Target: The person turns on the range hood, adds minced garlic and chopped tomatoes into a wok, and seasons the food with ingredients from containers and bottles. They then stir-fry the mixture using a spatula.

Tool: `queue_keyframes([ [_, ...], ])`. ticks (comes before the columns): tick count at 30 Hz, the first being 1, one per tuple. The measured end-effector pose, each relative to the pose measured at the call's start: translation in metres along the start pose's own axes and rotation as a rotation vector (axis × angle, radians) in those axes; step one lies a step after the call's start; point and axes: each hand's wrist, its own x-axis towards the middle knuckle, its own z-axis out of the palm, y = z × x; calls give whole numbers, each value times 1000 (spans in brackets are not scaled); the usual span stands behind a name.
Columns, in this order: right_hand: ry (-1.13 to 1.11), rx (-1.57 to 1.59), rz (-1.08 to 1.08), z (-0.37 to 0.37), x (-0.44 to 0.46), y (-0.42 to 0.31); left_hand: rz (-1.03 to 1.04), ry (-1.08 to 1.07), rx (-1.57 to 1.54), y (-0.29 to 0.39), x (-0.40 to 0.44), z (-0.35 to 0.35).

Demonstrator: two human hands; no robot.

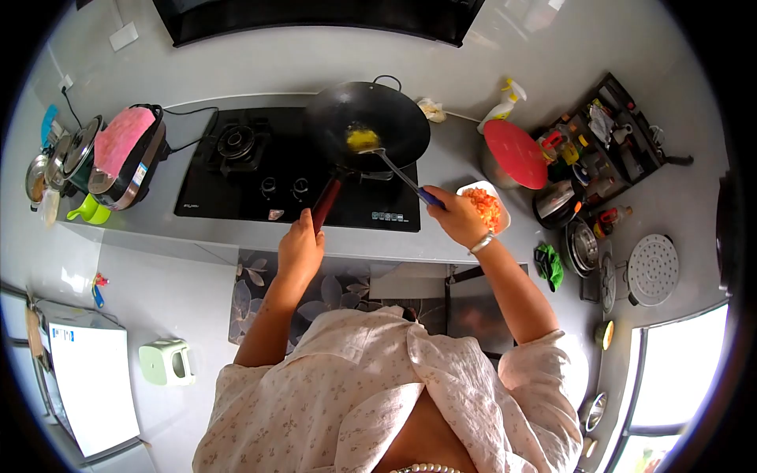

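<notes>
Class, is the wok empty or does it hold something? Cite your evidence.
Not empty: a small yellow mass shows inside the wok, by the spatula that the right hand holds.

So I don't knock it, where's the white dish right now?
In the head view, the white dish sits on the counter right of the cooktop, partly hidden by the right hand.

wok [327, 118] 1 | spatula [400, 173] 1 | hob knobs [300, 188] 2 (a pair)
</notes>
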Motion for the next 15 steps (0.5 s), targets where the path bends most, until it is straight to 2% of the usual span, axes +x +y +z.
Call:
queue_keyframes([
  [3, 108, -57, -54, 20, 24, 14, 29, 39, -24, -12, 2, 7],
  [5, 150, -36, -77, 24, 36, 17, 222, 195, -128, -31, 6, 20],
  [6, 199, -39, -106, 23, 42, 16, 222, 196, -127, -28, 6, 11],
  [8, 246, -31, -117, 22, 55, 17, -261, -320, -931, -16, 7, -18],
  [12, 203, -7, -57, 24, 70, 15, -561, -524, -1518, -32, 18, -17],
  [13, 175, 9, -35, 26, 71, 15, -559, -523, -1518, -33, 20, -11],
  [15, 150, 23, -14, 26, 69, 14, -609, -622, -1859, -31, 23, 1],
])
